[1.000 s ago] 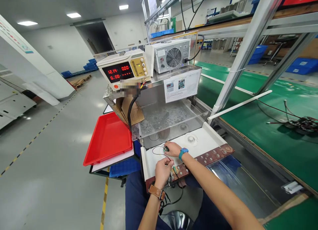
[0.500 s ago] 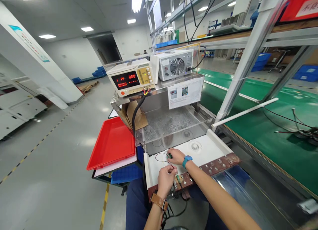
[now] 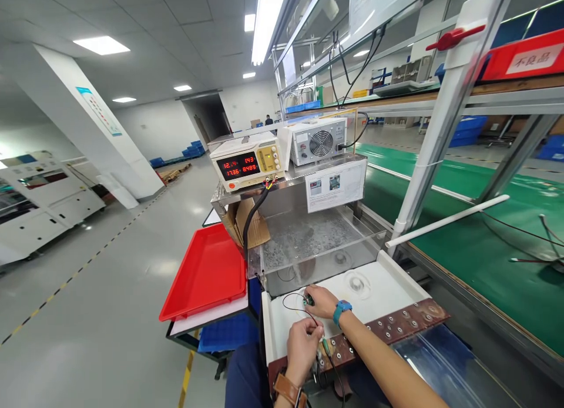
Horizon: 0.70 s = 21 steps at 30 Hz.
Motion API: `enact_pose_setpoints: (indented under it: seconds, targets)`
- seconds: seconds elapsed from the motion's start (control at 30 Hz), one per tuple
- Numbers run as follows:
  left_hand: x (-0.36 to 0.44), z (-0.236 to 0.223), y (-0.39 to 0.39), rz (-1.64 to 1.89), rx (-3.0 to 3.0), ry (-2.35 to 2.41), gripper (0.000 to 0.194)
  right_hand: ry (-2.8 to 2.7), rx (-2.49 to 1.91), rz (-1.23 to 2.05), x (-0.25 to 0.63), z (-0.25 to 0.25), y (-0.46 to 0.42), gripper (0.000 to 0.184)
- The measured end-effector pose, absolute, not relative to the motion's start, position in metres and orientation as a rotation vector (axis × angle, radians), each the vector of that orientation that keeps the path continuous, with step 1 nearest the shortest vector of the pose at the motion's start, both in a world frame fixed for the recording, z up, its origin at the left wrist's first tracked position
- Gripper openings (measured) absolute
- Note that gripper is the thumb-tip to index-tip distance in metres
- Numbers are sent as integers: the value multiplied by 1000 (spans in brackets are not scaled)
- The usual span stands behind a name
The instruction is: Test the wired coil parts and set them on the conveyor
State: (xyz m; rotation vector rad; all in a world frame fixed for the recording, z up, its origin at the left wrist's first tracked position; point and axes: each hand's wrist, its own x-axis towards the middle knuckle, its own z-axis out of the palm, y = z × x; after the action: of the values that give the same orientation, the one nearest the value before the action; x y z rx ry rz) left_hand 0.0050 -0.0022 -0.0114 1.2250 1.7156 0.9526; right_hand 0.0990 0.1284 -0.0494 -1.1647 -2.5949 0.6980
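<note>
White worktop: my right hand holds the small green circuit board; just nearside of it, my left hand pinches thin dark wire.

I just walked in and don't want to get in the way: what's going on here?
A person has both bare hands over a white work surface. The right hand holds a small green circuit board, and the left hand pinches a thin wire, close to a green clip. Beyond the hands, an instrument shows lit red digits; a red tray sits off to the left.
</note>
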Motion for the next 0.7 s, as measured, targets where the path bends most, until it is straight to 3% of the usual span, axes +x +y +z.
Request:
enact_pose_setpoints:
  seconds: [0.23,0.4,0.6,0.7]
  targets:
    - [0,-11,4,1117,1250,1661,35,-2597,-1112,640,95,-40,127,14]
    - [-7,-15,10,1211,1107,1717,55,-1745,-1268,683,129,-8,135,22]
    - [-17,-32,23,1268,818,1613,70,-842,-1362,330,326,34,135,41]
    - [-22,-39,29,1186,810,1600,68,-660,-1636,117,445,49,120,38]
